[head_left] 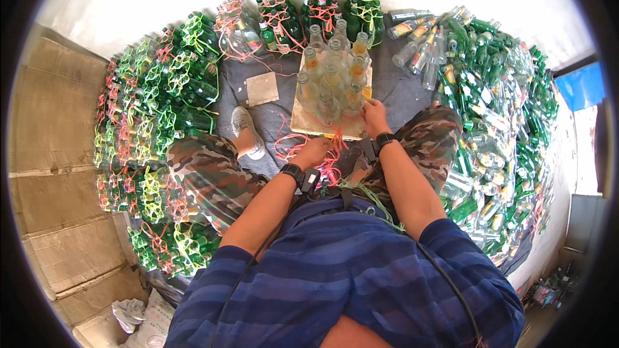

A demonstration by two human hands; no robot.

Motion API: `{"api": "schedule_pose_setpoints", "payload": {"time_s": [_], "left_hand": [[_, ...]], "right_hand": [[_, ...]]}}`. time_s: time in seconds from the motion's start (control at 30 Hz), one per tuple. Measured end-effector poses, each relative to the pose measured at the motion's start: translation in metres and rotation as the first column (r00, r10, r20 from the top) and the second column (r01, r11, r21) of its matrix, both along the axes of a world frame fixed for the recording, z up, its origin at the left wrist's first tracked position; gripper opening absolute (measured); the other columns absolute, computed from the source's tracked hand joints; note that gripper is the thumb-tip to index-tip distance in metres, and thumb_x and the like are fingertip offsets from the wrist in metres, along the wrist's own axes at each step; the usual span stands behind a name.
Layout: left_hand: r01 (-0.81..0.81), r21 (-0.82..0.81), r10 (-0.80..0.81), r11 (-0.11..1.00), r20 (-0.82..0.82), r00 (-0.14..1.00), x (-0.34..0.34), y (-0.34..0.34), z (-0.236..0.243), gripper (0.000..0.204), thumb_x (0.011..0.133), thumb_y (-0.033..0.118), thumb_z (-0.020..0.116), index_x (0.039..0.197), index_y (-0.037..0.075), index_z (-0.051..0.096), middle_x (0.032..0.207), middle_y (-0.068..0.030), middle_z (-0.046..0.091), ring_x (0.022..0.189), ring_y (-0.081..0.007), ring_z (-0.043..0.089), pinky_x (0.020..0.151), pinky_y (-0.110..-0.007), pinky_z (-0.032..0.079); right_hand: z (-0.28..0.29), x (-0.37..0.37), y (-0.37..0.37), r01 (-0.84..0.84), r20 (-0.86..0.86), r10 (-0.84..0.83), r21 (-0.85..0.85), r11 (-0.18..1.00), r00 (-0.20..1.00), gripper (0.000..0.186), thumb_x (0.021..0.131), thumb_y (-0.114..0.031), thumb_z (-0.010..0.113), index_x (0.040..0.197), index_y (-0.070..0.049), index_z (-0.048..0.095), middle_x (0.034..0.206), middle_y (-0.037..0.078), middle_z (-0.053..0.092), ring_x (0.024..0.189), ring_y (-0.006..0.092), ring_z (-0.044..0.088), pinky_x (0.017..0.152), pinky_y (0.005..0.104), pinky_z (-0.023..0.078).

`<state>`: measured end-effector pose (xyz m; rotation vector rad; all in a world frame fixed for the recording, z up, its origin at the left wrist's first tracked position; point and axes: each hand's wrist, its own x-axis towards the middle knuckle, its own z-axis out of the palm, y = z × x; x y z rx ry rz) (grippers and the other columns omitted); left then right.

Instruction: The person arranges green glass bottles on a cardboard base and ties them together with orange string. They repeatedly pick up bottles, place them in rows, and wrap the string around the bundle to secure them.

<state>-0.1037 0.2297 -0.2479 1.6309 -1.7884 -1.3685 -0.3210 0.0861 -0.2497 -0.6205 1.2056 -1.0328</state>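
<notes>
A tight cluster of clear glass bottles [331, 77] stands upright on a pale square board [303, 120] between my legs. My left hand [314, 153] is closed on pink string [335, 145] just in front of the board's near edge. My right hand [374, 118] is at the near right corner of the board, beside the closest bottles, with its fingers pinched together. What lies between those fingers is too small to make out. More pink string lies loose in a tangle left of my left hand, and some runs along the base of the cluster.
Bundles of green bottles tied with pink and yellow string [193, 84] are stacked at the left and along the back wall. A big heap of loose bottles [483, 116] fills the right side. A small flat square piece [262, 89] lies left of the board. Green string [380, 207] hangs at my waist.
</notes>
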Motion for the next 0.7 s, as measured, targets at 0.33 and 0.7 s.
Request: {"api": "schedule_pose_setpoints", "payload": {"time_s": [0.33, 0.7], "left_hand": [[0.304, -0.113, -0.300, 0.946, 0.052, 0.952, -0.014, -0.008, 0.004, 0.034, 0.094, 0.010, 0.048, 0.109, -0.004, 0.075, 0.114, -0.0211, 0.074, 0.110, -0.0356, 0.069, 0.101, -0.042, 0.053], [0.434, -0.481, -0.338, 0.762, 0.275, 0.900, -0.017, -0.006, -0.012, 0.021, 0.086, 0.012, 0.063, 0.097, 0.001, 0.077, 0.103, -0.0189, 0.073, 0.101, -0.0370, 0.069, 0.089, -0.045, 0.056]], "right_hand": [[-0.008, 0.010, 0.097, -0.352, -0.155, 0.374, 0.150, 0.924, 0.914, 0.014, 0.099, -0.021, 0.056, 0.095, -0.011, 0.065, 0.086, 0.001, 0.062, 0.075, 0.0141, 0.060, 0.063, 0.0308, 0.049], [0.007, 0.046, 0.114, -0.174, 0.119, 0.153, 0.200, 0.964, 0.981, 0.014, 0.097, -0.017, 0.055, 0.090, -0.007, 0.063, 0.082, 0.006, 0.062, 0.065, 0.0194, 0.058, 0.052, 0.0351, 0.043]]}}
